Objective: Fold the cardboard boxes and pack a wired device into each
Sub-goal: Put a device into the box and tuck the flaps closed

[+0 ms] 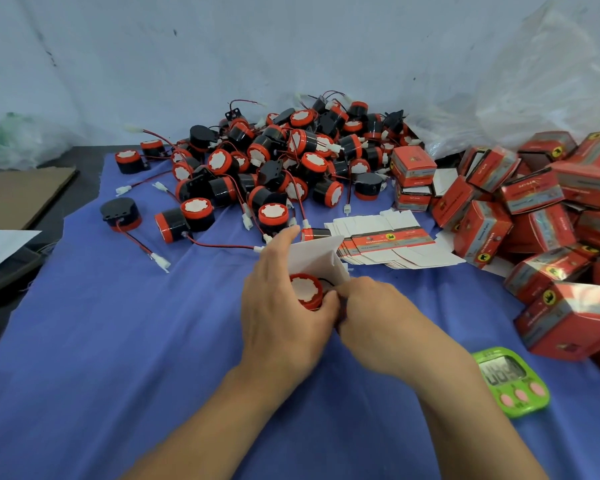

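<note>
You're well into the job but far from through: a pile of closed red boxes (534,216) lies to your right, while a big heap of loose devices (284,157) and a stack of flat blanks (388,247) wait on the blue-clothed surface (118,341). Your left hand (278,317) is curled round one wired device (305,289), a black drum with red rim and white face, held against a half-folded box (317,259) whose white inside faces you; your right hand (378,306) pinches that box's lower corner beside the thin wire
</note>
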Demonstrator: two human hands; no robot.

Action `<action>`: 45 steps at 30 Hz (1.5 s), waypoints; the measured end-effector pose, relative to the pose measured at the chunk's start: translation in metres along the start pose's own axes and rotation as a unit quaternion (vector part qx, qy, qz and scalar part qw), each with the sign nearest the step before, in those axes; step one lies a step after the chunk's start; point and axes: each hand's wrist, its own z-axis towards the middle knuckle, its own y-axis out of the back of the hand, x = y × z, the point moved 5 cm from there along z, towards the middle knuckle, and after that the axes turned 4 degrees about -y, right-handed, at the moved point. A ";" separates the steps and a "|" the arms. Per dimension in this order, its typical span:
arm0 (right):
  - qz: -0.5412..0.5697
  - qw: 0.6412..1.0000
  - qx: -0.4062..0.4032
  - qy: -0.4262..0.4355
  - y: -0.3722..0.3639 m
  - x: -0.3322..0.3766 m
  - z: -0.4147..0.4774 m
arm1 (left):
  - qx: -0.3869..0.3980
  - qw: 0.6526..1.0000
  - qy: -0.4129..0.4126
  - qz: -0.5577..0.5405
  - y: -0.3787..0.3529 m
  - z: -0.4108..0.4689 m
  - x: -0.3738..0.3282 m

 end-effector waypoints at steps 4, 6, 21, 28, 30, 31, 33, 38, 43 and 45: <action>0.105 0.994 0.025 0.026 0.005 -0.008 0.003 | 0.016 0.996 0.062 -0.069 -0.001 0.003 0.018; 0.220 0.975 -0.023 0.033 0.015 -0.009 0.002 | 0.027 0.989 0.098 -0.103 -0.003 0.004 0.025; 0.484 0.874 -0.019 0.036 -0.002 -0.025 0.027 | 0.050 0.979 0.131 -0.146 -0.009 0.007 0.031; 0.466 0.884 -0.027 0.008 -0.011 -0.030 0.034 | 0.106 0.976 0.125 -0.144 -0.010 0.009 0.029; 0.481 0.877 -0.015 0.004 -0.012 -0.029 0.037 | 0.134 0.968 0.126 -0.171 -0.012 0.011 0.029; 0.490 0.872 -0.009 -0.003 -0.014 -0.029 0.038 | 0.154 0.958 0.132 -0.201 -0.012 0.012 0.030; 0.510 0.860 -0.007 -0.026 -0.018 -0.031 0.042 | 0.205 0.923 0.144 -0.293 -0.010 0.016 0.031; 0.531 0.845 -0.027 -0.052 -0.023 -0.029 0.046 | 0.272 0.865 0.183 -0.380 0.005 0.029 0.046; 0.521 0.852 -0.033 -0.046 -0.018 -0.036 0.047 | 0.251 0.901 0.158 -0.317 0.000 0.028 0.056; 0.510 0.858 -0.044 -0.047 -0.017 -0.037 0.047 | 0.248 0.910 0.144 -0.298 0.001 0.027 0.056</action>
